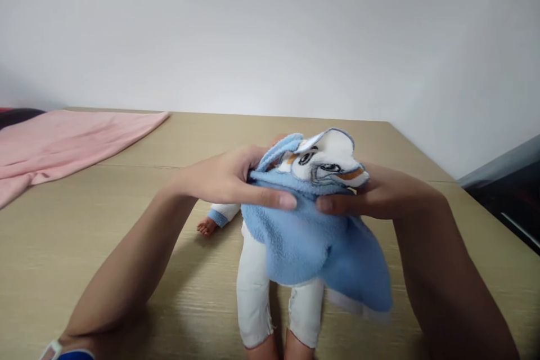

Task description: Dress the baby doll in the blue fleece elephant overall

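A doll (206, 226) lies on its back on the table, legs pointing towards me. It wears white trousers (253, 287), and one sleeve in white with a blue cuff (219, 217) shows at the left. Over its upper body I hold a blue fleece doll garment (295, 244) with an embroidered white animal face (324, 160) at its folded top. My left hand (240, 177) grips its left side, thumb in front and fingers behind. On the other side my right hand (375, 191) pinches it the same way. The doll's head is hidden behind the cloth.
A pink cloth (76, 143) is spread at the back left of the wooden table (185, 292). Beyond the table's far edge stands a white wall (253, 39). A dark object (506, 197) stands off the right edge. A band (63, 351) is on my left wrist.
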Available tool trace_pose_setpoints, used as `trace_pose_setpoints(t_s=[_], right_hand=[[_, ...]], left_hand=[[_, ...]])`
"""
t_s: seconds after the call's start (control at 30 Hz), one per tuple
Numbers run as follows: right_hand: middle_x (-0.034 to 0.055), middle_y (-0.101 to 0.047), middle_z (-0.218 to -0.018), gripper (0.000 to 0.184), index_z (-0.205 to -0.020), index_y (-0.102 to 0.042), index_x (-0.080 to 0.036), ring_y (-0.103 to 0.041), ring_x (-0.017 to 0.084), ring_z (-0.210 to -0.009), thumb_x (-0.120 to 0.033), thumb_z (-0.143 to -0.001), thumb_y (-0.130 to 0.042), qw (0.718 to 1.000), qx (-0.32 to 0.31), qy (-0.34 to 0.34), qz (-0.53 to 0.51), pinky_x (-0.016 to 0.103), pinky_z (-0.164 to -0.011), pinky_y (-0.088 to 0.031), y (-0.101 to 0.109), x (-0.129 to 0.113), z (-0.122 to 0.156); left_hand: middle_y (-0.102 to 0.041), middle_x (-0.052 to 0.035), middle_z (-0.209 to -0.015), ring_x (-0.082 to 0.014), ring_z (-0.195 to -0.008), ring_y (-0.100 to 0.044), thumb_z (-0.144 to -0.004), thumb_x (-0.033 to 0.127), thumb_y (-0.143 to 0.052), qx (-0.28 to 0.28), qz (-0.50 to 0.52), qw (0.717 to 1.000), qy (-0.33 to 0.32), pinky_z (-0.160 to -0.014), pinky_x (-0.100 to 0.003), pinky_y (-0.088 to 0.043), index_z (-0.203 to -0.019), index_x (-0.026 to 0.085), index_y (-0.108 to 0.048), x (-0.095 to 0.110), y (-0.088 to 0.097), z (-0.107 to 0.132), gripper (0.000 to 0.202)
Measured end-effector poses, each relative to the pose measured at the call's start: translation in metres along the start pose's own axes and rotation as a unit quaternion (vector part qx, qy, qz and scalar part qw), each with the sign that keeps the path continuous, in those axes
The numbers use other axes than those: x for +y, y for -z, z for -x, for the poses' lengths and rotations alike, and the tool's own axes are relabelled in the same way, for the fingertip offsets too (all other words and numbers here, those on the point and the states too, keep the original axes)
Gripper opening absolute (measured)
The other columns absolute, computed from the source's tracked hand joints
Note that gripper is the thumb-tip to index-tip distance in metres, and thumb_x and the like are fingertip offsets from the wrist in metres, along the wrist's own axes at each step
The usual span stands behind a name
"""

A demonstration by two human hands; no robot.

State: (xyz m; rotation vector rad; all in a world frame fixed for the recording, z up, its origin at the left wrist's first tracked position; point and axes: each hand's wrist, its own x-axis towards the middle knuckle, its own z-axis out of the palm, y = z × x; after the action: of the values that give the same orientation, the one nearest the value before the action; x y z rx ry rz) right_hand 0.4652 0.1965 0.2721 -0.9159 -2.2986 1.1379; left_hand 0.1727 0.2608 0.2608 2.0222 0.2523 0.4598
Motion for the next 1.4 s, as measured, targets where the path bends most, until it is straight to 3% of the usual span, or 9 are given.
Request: trace_pose_setpoints(t_s=[0.13, 0.23, 0.5, 0.67, 0.8, 1.0, 1.17, 1.3, 1.4], right_hand=[[0.0028, -0.086, -0.137, 0.046, -0.142, -0.084, -0.032, -0.079, 0.031, -0.129, -0.048, -0.099, -0.088, 0.997, 0.034, -0.003, -0.067, 0.041, -0.111, -0.063, -0.005, 0.001, -0.001], [0.0030, -0.083, -0.144, 0.048, -0.143, -0.083, -0.036, -0.076, 0.033, -0.137, -0.048, -0.098, -0.089, 0.996, 0.037, 0.003, -0.081, 0.048, -0.121, -0.058, -0.009, 0.006, -0.007], [0.0022, -0.073, -0.163, 0.060, -0.150, -0.078, -0.041, -0.062, 0.037, -0.158, -0.062, -0.095, -0.089, 0.976, 0.143, -0.030, -0.158, 0.059, -0.139, -0.043, -0.011, 0.022, -0.018], [0.0090, -0.078, -0.155, 0.079, -0.152, -0.077, -0.032, -0.067, 0.040, -0.152, -0.063, -0.083, -0.099, 0.979, 0.047, -0.072, -0.186, 0.057, -0.129, -0.056, -0.010, 0.028, -0.012], [0.0090, -0.085, -0.138, 0.077, -0.146, -0.081, -0.027, -0.077, 0.038, -0.138, -0.054, -0.079, -0.105, 0.979, -0.022, -0.060, -0.194, 0.049, -0.114, -0.067, -0.013, 0.018, -0.011], [0.0080, -0.083, -0.144, 0.065, -0.144, -0.082, -0.027, -0.073, 0.037, -0.144, -0.052, -0.086, -0.100, 0.975, 0.066, -0.026, -0.209, 0.051, -0.124, -0.060, -0.018, 0.015, -0.016], [0.0074, -0.082, -0.148, 0.065, -0.142, -0.083, -0.028, -0.068, 0.037, -0.152, -0.062, -0.089, -0.095, 0.972, 0.097, -0.029, -0.213, 0.057, -0.134, -0.049, -0.023, 0.027, -0.019], [0.0079, -0.085, -0.140, 0.063, -0.137, -0.083, -0.026, -0.075, 0.037, -0.141, -0.067, -0.090, -0.092, 0.955, 0.120, -0.043, -0.267, 0.055, -0.126, -0.058, -0.030, 0.020, -0.018], [0.0071, -0.087, -0.132, 0.057, -0.129, -0.085, -0.025, -0.078, 0.036, -0.134, -0.066, -0.090, -0.092, 0.952, 0.109, -0.051, -0.282, 0.051, -0.119, -0.064, -0.033, 0.009, -0.017]], left_hand=[[-0.085, -0.0039, -0.093, -0.0221, -0.076, -0.081, -0.080, 0.034, -0.106, -0.133, 0.087, 0.987, 0.027, -0.063, -0.026, -0.068, -0.110, 0.024, -0.084, 0.001, 0.002, 0.001, 0.039], [-0.083, -0.0035, -0.084, -0.0187, -0.067, -0.076, -0.087, 0.028, -0.099, -0.167, 0.089, 0.982, 0.008, -0.057, -0.023, -0.065, -0.102, 0.022, -0.083, -0.001, 0.002, -0.002, 0.023], [-0.084, -0.0044, -0.107, -0.0202, -0.102, -0.081, -0.107, 0.039, -0.081, -0.016, 0.068, 0.997, -0.025, -0.086, -0.025, -0.069, -0.124, 0.022, -0.079, -0.008, 0.007, 0.000, 0.024], [-0.085, -0.0087, -0.119, -0.0259, -0.116, -0.081, -0.108, 0.048, -0.080, 0.055, 0.096, 0.994, -0.005, -0.098, -0.033, -0.069, -0.134, 0.022, -0.078, -0.014, 0.002, -0.005, 0.037], [-0.086, -0.0081, -0.115, -0.0260, -0.108, -0.084, -0.105, 0.046, -0.082, 0.006, 0.129, 0.992, 0.003, -0.093, -0.033, -0.070, -0.133, 0.023, -0.081, -0.016, 0.002, -0.007, 0.036], [-0.086, -0.0075, -0.092, -0.0232, -0.075, -0.081, -0.084, 0.035, -0.102, -0.135, 0.165, 0.977, 0.005, -0.071, -0.029, -0.070, -0.105, 0.019, -0.086, -0.014, 0.010, -0.004, 0.031], [-0.084, -0.0095, -0.090, -0.0243, -0.083, -0.081, -0.091, 0.051, -0.096, -0.058, 0.167, 0.984, 0.037, -0.081, -0.032, -0.071, -0.102, 0.017, -0.084, -0.019, 0.007, -0.003, 0.038], [-0.076, -0.0045, -0.080, -0.0200, -0.076, -0.074, -0.092, 0.061, -0.091, 0.019, 0.187, 0.982, 0.031, -0.082, -0.031, -0.069, -0.101, 0.017, -0.081, -0.018, 0.000, -0.002, 0.046], [-0.067, -0.0026, -0.067, -0.0184, -0.064, -0.066, -0.098, 0.065, -0.083, 0.012, 0.208, 0.977, 0.033, -0.071, -0.030, -0.066, -0.086, 0.019, -0.078, -0.011, -0.004, -0.002, 0.048]])
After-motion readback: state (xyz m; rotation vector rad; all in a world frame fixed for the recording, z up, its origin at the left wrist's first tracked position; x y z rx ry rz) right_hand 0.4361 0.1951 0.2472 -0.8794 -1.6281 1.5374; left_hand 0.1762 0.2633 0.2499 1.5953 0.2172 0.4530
